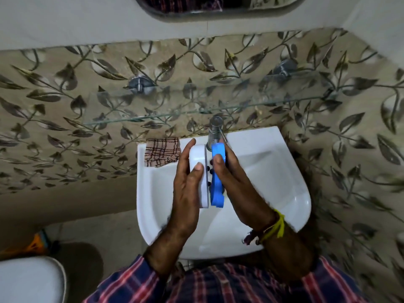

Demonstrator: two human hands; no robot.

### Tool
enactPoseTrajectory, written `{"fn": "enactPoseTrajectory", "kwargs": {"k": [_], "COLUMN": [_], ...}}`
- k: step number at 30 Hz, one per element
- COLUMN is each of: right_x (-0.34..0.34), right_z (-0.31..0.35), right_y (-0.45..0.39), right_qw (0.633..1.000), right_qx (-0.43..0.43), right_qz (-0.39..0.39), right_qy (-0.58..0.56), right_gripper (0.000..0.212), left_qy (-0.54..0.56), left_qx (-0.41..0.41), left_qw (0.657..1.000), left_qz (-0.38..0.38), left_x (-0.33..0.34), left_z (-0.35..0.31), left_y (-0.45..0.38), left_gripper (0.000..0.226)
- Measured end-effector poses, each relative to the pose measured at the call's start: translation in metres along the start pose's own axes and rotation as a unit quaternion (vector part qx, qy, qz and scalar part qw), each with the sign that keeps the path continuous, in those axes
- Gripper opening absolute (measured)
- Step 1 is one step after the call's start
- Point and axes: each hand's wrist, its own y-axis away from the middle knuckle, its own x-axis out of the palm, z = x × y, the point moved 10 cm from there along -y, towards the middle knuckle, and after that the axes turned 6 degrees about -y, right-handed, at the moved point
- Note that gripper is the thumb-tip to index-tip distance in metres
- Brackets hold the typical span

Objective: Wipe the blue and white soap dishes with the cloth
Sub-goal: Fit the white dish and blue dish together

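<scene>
Over the white sink (290, 193) I hold both soap dishes on edge, side by side. The white soap dish (197, 156) is in my left hand (185, 193), thumb on its near face and fingers behind it. Gripped by my right hand (236, 182), the blue soap dish (216, 184) stands just right of the white one, almost touching it at the bottom. A brown checked cloth (161, 152) lies folded on the sink's back left corner, apart from both hands.
A chrome tap (215, 130) rises at the back of the sink, just behind the dishes. A glass shelf (196, 101) juts from the leaf-patterned wall above it. A toilet (30, 278) stands at the lower left, with an orange object on the floor beside it.
</scene>
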Motion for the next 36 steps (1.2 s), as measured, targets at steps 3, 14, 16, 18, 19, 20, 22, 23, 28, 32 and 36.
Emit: {"fn": "enactPoseTrajectory", "kwargs": {"k": [3, 14, 16, 18, 19, 20, 22, 23, 28, 32, 36], "right_x": [0.002, 0.003, 0.005, 0.007, 0.007, 0.007, 0.007, 0.007, 0.009, 0.011, 0.012], "right_z": [-0.001, -0.004, -0.008, -0.010, -0.010, -0.010, -0.011, -0.012, -0.013, -0.015, -0.015], "right_y": [0.005, 0.002, 0.001, 0.001, 0.001, 0.001, 0.000, 0.000, 0.001, 0.002, 0.006], "right_qw": [1.000, 0.999, 0.999, 1.000, 1.000, 0.999, 0.999, 0.998, 0.998, 0.998, 0.999], "right_qx": [-0.009, -0.012, 0.000, 0.006, 0.005, 0.001, -0.004, -0.004, -0.006, 0.003, 0.007], "right_qz": [-0.010, -0.037, -0.029, -0.021, -0.021, -0.023, -0.026, -0.027, -0.025, -0.020, -0.019], "right_qy": [0.014, 0.023, 0.020, 0.013, 0.016, 0.025, 0.046, 0.053, 0.065, 0.053, 0.047], "right_gripper": [0.064, 0.070, 0.074, 0.076, 0.077, 0.079, 0.082, 0.083, 0.086, 0.079, 0.076], "left_qy": [-0.011, -0.003, -0.008, -0.023, -0.032, -0.041, -0.061, -0.071, -0.104, -0.115, -0.104], "left_qx": [0.015, 0.021, 0.021, 0.021, 0.022, 0.024, 0.031, 0.033, 0.023, 0.022, 0.017], "left_qw": [1.000, 1.000, 1.000, 1.000, 0.999, 0.999, 0.997, 0.997, 0.994, 0.993, 0.994], "left_qz": [0.008, 0.008, 0.004, -0.003, -0.008, -0.012, -0.018, -0.021, -0.023, -0.014, 0.004], "left_x": [0.007, 0.012, 0.011, 0.009, 0.008, 0.006, 0.004, 0.004, 0.002, 0.002, 0.006], "left_z": [-0.006, -0.010, -0.010, -0.009, -0.009, -0.010, -0.011, -0.010, -0.005, -0.004, -0.004], "left_y": [0.003, 0.008, 0.008, 0.008, 0.008, 0.009, 0.009, 0.009, 0.011, 0.013, 0.015], "left_gripper": [0.062, 0.056, 0.056, 0.060, 0.061, 0.061, 0.061, 0.061, 0.063, 0.063, 0.060]}}
